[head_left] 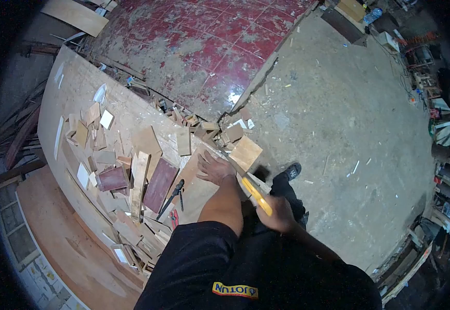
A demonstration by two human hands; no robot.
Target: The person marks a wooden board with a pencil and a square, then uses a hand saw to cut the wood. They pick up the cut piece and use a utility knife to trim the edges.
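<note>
My left hand [215, 169] lies flat with its fingers spread on a light brown wooden board [189, 173] at the edge of the worktable. My right hand [277, 214] is closed around the yellow handle of a handsaw [256, 196]. The saw's blade points away from me, toward the board's edge just right of my left hand. Beside my left forearm lie a black tool [171, 196] and a red-handled tool [174, 218]. A reddish-brown wood piece [161, 184] rests left of the black tool.
Many wood offcuts [112, 178] are scattered over the worktable [80, 72]. A square plywood piece [245, 153] sits beyond the table edge, near more scraps. Concrete floor [338, 113] extends right, red tiles [209, 31] lie ahead, and clutter [444, 191] lines the far right.
</note>
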